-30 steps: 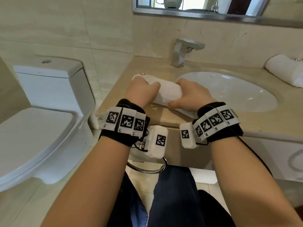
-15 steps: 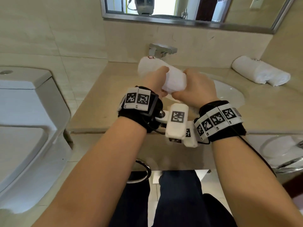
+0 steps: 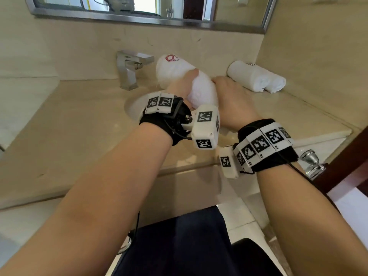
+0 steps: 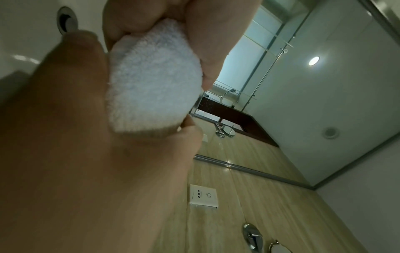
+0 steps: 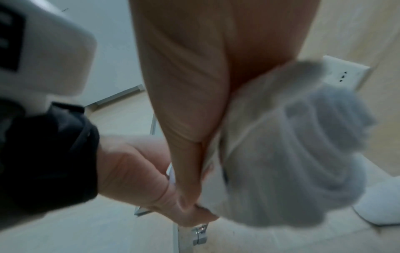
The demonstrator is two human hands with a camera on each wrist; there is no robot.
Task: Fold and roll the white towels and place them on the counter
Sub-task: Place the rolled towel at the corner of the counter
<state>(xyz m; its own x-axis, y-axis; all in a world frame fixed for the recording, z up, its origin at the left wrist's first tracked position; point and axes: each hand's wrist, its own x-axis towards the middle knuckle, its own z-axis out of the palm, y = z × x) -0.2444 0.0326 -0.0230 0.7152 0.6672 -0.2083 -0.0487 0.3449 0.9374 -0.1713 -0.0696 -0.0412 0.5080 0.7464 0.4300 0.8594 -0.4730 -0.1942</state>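
Observation:
I hold a rolled white towel (image 3: 191, 84) with a red logo on its far end in the air above the sink, tilted, far end up. My left hand (image 3: 182, 87) grips it from the left and my right hand (image 3: 223, 86) from the right, fingers curled round it. The left wrist view shows the towel (image 4: 151, 82) squeezed between thumb and fingers. The right wrist view shows its spiral end (image 5: 292, 145) beside my palm, blurred. Two rolled white towels (image 3: 256, 78) lie side by side on the beige counter (image 3: 79, 124) at the back right, by the wall.
A chrome faucet (image 3: 129, 70) stands behind the white sink basin (image 3: 135, 106), just left of the held towel. A mirror (image 3: 139, 8) runs along the wall above. A dark door edge with a chrome handle (image 3: 310, 162) is at the right.
Both hands lifted the rolled towel off the counter left of the sink and carried it up and to the right, over the basin. My view turned right, so the toilet is out of sight.

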